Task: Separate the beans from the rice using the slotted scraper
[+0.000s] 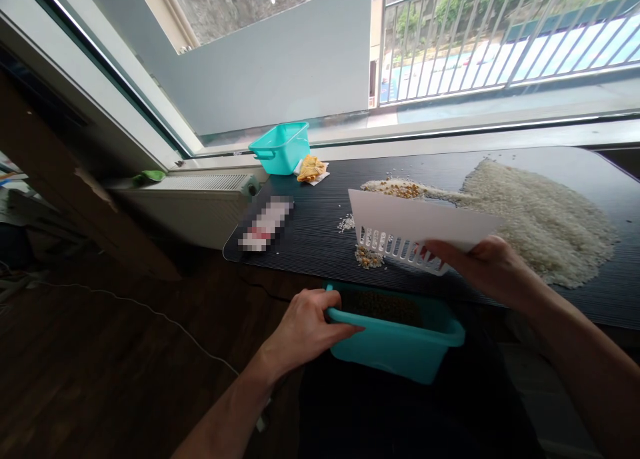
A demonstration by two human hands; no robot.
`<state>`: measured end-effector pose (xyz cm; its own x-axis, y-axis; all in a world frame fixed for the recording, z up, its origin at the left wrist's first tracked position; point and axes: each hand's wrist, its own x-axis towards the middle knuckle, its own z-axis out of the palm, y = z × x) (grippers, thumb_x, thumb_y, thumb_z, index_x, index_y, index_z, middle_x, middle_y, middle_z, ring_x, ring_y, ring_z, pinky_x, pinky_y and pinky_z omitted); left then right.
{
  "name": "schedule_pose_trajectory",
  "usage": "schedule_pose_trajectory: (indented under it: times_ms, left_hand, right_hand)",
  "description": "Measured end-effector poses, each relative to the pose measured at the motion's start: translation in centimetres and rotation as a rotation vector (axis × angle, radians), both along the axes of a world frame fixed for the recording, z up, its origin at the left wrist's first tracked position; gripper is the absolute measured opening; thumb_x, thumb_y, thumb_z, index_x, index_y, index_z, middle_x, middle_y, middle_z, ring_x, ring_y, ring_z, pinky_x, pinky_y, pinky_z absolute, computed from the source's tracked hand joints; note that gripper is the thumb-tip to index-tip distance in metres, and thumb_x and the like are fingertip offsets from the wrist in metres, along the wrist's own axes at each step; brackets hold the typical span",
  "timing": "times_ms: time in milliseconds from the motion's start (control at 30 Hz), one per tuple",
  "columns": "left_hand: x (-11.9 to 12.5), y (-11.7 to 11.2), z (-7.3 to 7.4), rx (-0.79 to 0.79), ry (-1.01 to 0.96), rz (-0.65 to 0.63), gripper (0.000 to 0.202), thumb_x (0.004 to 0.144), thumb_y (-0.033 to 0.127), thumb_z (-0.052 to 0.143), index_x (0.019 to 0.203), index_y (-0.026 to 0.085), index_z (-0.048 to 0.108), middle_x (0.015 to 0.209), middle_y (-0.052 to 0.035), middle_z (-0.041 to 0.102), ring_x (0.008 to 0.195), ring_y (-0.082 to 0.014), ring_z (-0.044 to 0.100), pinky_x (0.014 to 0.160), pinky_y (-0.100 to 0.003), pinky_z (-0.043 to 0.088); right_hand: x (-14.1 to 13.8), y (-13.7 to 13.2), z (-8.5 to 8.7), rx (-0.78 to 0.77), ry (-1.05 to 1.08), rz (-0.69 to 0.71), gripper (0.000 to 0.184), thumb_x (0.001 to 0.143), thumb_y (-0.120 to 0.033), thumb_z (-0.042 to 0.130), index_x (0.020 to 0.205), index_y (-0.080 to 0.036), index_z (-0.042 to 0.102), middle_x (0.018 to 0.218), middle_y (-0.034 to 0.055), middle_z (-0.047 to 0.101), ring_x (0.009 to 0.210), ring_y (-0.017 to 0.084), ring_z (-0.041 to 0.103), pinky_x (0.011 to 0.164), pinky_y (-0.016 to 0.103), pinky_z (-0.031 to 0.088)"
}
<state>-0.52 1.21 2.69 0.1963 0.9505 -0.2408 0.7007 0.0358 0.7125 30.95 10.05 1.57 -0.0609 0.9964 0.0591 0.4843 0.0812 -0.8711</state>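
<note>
My left hand [303,326] grips the left end of a turquoise plastic bin [395,346], thumb outside and fingers over the rim. Dark granular contents [383,306] lie inside the bin, which is just below the table's near edge. Held in my right hand [483,262] is a white plastic panel [410,219] with a row of slots along its lower edge; it is tilted above the table. Past it, yellow kernels [405,190] lie among white grains. A small mixed heap [369,256] sits by the panel's slotted left end.
A broad pile of white, rice-like grains [545,212] covers the right of the dark table [310,239]. At the back left stand another turquoise bin [287,149] and a crumpled yellow cloth-like item [311,168]. A blurred-out white item [267,224] lies left. Windows [280,79] rise behind.
</note>
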Motion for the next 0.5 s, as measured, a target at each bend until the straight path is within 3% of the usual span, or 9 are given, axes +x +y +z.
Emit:
schedule_pose_trajectory:
  times_ms: [200, 367, 500]
  left_hand:
    - [-0.1, 0.0, -0.1, 0.009, 0.003, 0.012, 0.049, 0.081, 0.042, 0.089, 0.062, 0.023, 0.048, 0.066, 0.0064, 0.049, 0.071, -0.0155, 0.046, 0.07, -0.03, 0.032]
    - [-0.1, 0.0, -0.1, -0.003, -0.008, 0.004, 0.05, 0.081, 0.045, 0.086, 0.061, 0.023, 0.047, 0.065, 0.0064, 0.047, 0.07, -0.015, 0.045, 0.069, -0.031, 0.031]
    - [-0.2, 0.0, -0.1, 0.003, -0.006, 0.009, 0.05, 0.082, 0.045, 0.086, 0.061, 0.023, 0.047, 0.065, 0.0064, 0.048, 0.07, -0.0147, 0.046, 0.068, -0.03, 0.031]
  right_hand:
    - [0.3, -1.5, 1.0, -0.013, 0.101, 0.026, 0.074, 0.06, -0.094, 0.084, 0.08, -0.023, 0.089, 0.085, 0.0114, 0.088, 0.081, 0.034, 0.082, 0.08, 0.048, 0.07]
    - [0.8, -1.9, 1.5, -0.003, 0.093, -0.056, 0.066, 0.057, -0.089, 0.089, 0.069, -0.024, 0.085, 0.077, 0.0118, 0.085, 0.076, 0.034, 0.08, 0.078, 0.05, 0.071]
    - [1.1, -2.2, 1.4, -0.01, 0.102, -0.053, 0.064, 0.058, -0.088, 0.089, 0.069, -0.025, 0.086, 0.075, 0.0099, 0.085, 0.072, 0.032, 0.08, 0.078, 0.051, 0.072]
